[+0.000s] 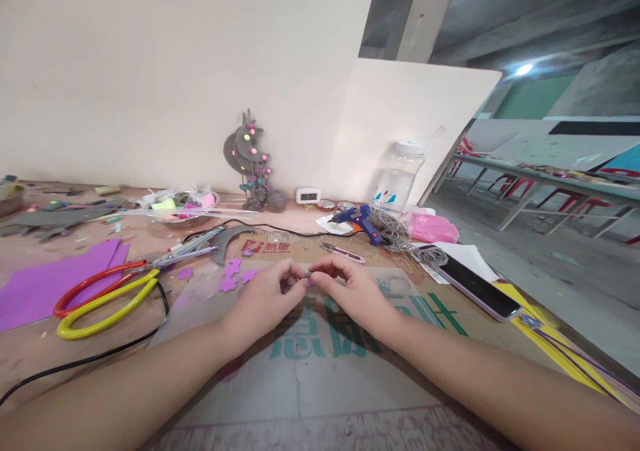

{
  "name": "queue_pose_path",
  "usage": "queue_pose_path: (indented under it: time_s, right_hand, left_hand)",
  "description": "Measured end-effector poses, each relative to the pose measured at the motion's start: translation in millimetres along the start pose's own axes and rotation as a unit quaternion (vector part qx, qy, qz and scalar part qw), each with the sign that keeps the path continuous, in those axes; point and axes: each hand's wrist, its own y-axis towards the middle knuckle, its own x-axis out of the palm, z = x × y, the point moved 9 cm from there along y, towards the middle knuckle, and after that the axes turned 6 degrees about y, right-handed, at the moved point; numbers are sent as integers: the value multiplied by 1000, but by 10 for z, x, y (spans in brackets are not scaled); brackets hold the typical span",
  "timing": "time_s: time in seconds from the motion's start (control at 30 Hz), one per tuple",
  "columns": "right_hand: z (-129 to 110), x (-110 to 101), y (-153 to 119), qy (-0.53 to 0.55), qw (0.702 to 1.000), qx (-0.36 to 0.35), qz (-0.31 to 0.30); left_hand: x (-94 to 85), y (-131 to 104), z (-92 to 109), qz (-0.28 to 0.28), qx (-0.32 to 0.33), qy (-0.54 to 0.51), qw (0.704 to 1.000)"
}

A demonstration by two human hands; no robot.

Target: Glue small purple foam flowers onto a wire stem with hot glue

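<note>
My left hand (pixel 273 296) and my right hand (pixel 347 290) meet over a translucent sheet (pixel 320 378) laid on printed cardboard (pixel 295 243). Thumbs and fingers of both are pinched together at one spot, around a tiny purple piece (pixel 312 280). Its shape is mostly covered by the fingertips. Just left of my left hand lie several small purple flower-like cutouts (pixel 230 279). Beyond my right hand rests a pair of small pink-handled snips (pixel 343 252). A blue glue gun (pixel 367 224) lies farther back.
Large scissors (pixel 109 298) with red and yellow handles lie left, by purple sheets (pixel 55 284) and a black cable (pixel 90 356). A bowl (pixel 183 212), a decorated grey moon ornament (pixel 247 154), a timer (pixel 308 196) and a bottle (pixel 399 179) stand behind. A phone (pixel 473 283) lies right.
</note>
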Motion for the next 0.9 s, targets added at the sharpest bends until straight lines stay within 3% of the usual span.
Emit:
queue_pose_path:
  time_s: [0.3, 0.53, 0.73, 0.9]
  right_hand:
    - [11, 44, 2, -19, 1000, -1, -22]
    - [115, -43, 29, 77, 997, 28, -6]
    - [128, 17, 27, 47, 998, 42, -21]
    - [120, 17, 32, 50, 997, 47, -16]
  left_hand:
    - [22, 9, -2, -12, 3, -2, 1000]
    - [12, 55, -57, -2, -4, -61, 998]
    - [-22, 68, -89, 13, -7, -75, 997]
    - [29, 72, -62, -15, 23, -92, 995]
